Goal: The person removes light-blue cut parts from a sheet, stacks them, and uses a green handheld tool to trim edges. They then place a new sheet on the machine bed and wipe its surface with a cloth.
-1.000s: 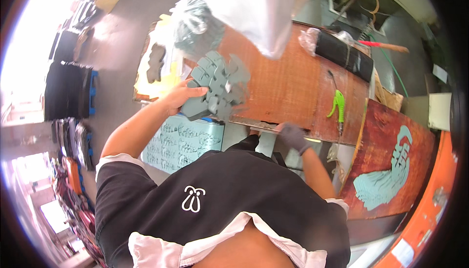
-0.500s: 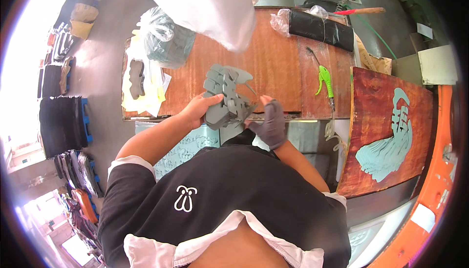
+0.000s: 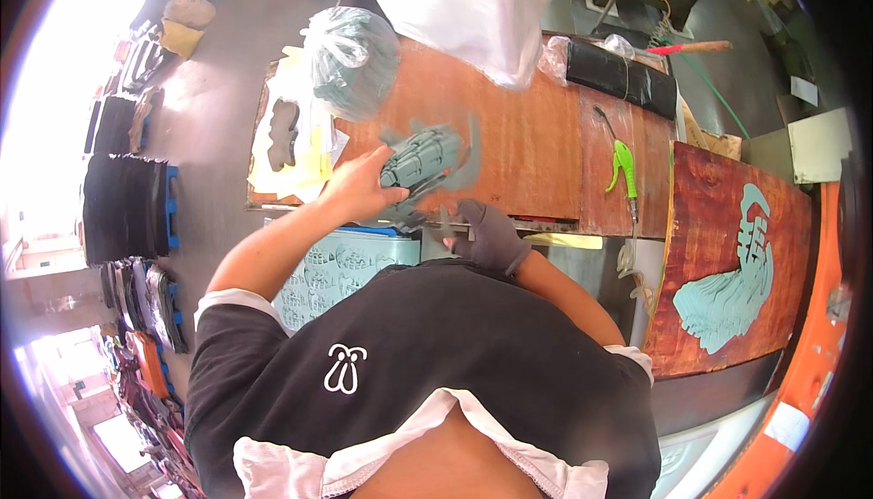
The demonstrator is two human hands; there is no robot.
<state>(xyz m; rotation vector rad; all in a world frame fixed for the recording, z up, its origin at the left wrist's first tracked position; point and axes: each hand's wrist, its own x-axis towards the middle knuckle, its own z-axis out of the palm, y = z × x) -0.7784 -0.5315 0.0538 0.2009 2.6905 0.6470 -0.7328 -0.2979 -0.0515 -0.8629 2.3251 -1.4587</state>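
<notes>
My left hand [image 3: 364,185] grips a thick stack of grey-green cut foam pieces [image 3: 423,158], with slots and rounded lobes, just over the table's front edge. A loose curved strip at the stack's far right side is smeared by motion. My right hand [image 3: 493,237], in a dark grey glove with bare fingertips, is close to the stack's lower right end. Its fingers are curled in beside blurred grey bits; what lies between them cannot be made out.
On the brown wooden table [image 3: 518,135] are a tied clear bag [image 3: 350,63], a dark cut piece [image 3: 283,134] on yellow sheets, a black roll [image 3: 618,76] and a green air gun [image 3: 623,170]. A white bag [image 3: 464,8] hangs over it. At right, a board [image 3: 727,235] bears stacked pale green pieces [image 3: 727,299].
The stack has tilted over in my left hand, its loose pieces swinging. My right hand has drawn lower, its fingers curling more. The whole view has shifted slightly.
</notes>
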